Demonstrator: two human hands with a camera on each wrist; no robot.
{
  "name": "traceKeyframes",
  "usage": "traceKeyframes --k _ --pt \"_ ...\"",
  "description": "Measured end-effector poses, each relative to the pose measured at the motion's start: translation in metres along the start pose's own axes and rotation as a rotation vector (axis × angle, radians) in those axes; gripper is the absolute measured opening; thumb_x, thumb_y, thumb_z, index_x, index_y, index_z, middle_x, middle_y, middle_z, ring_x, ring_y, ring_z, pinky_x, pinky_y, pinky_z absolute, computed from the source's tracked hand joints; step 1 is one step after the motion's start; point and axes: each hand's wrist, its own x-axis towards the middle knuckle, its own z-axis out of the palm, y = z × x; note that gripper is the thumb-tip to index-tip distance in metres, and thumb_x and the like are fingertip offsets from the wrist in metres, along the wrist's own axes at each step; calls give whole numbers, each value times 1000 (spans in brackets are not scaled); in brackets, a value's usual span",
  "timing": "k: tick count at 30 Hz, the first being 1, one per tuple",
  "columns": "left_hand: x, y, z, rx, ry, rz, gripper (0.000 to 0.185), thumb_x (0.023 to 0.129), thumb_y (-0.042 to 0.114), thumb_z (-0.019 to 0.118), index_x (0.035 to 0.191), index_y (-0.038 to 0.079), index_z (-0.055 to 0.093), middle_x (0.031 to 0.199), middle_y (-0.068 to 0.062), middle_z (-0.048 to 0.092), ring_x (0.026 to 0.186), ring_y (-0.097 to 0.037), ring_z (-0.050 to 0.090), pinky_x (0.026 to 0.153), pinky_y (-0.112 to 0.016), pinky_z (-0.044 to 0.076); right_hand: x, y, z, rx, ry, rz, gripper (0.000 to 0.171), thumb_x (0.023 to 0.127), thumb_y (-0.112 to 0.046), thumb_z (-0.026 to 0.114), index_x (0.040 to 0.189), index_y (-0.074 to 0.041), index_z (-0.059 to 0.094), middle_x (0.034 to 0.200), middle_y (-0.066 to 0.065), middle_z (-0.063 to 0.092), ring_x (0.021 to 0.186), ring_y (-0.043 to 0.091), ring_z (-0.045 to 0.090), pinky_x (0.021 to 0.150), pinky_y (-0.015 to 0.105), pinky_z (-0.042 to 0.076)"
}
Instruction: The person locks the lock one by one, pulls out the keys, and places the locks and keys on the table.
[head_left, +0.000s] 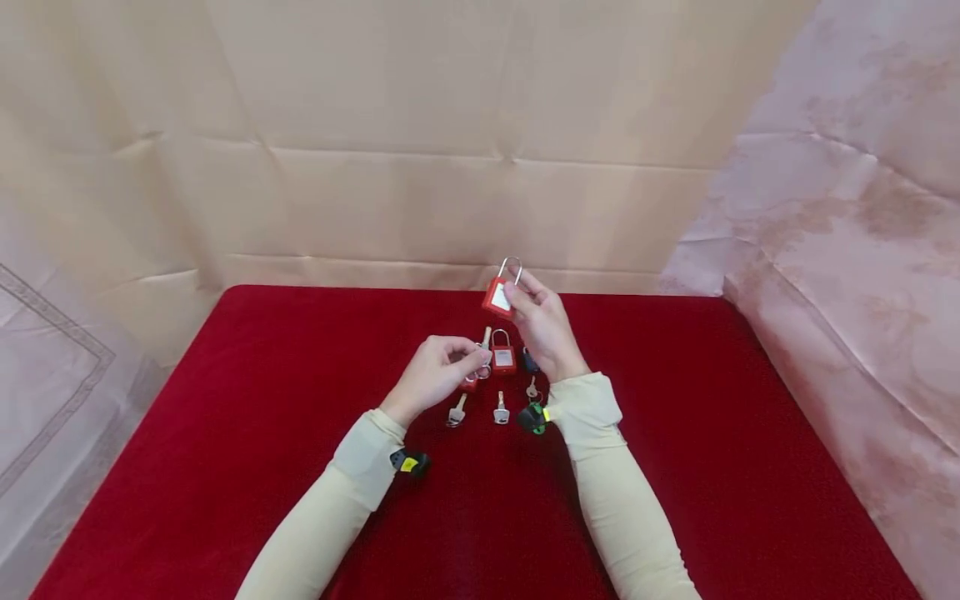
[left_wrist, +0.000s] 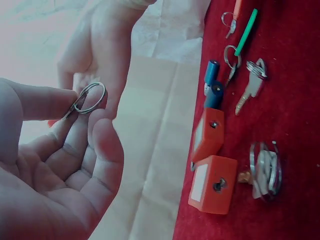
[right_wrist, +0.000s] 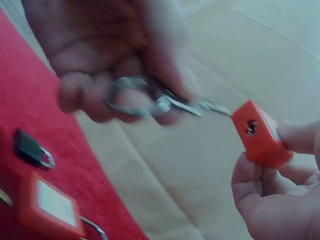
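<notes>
My right hand point(head_left: 525, 304) holds a red padlock point(head_left: 498, 297) raised above the red table point(head_left: 225, 433), silver shackle up. In the right wrist view its fingertips point(right_wrist: 295, 137) pinch the padlock point(right_wrist: 260, 135), keyhole facing the key. My left hand point(head_left: 450, 367) pinches a key on a metal ring point(head_left: 484, 348) just left of and below that padlock. The ring point(right_wrist: 134, 95) and the key blade point(right_wrist: 200, 106) point at the keyhole, a short gap away. The left wrist view shows the ring point(left_wrist: 92, 97) between thumb and fingers.
Two more red padlocks point(left_wrist: 207, 135) point(left_wrist: 212, 185) lie on the cloth between my hands. Several loose keys point(head_left: 501, 408) point(head_left: 456, 410) lie near them, one with a blue cap point(left_wrist: 212, 87). A bunch of rings point(left_wrist: 265, 167) lies beside them. Paper-covered walls stand behind and to the right.
</notes>
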Motion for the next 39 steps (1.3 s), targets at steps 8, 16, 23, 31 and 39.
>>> traceKeyframes --k 8,16,23,31,39 --pt "1 0 -3 26 -2 23 26 97 24 71 113 4 76 99 -14 75 91 -34 69 83 -46 57 -3 -20 -14 7 -29 -12 50 102 -3 56 151 2 42 119 7 65 102 15 63 88 26 53" --pt "-2 -3 -7 32 -9 48 23 97 21 71 110 4 76 98 -11 76 94 -33 71 82 -33 56 -5 -14 -8 -23 -51 12 49 102 -1 56 149 3 43 106 5 69 95 14 65 87 26 53" --pt "-1 3 -19 34 19 37 20 98 17 68 107 0 74 92 -9 75 89 -36 70 82 -40 57 -2 -11 -2 -33 -63 11 46 102 -1 56 145 10 44 108 5 70 99 15 65 90 28 52" --pt "-15 1 -47 97 24 -5 28 96 24 73 114 3 76 98 -8 76 82 -30 70 78 -43 58 7 -2 10 -69 -91 42 39 100 -1 59 135 15 50 106 8 72 96 17 67 88 30 54" --pt "-27 -7 -78 73 51 -45 25 93 14 75 113 -2 73 99 -17 75 88 -39 71 80 -48 59 20 8 28 -106 -128 106 39 100 0 60 134 14 50 104 5 71 92 15 66 81 26 54"
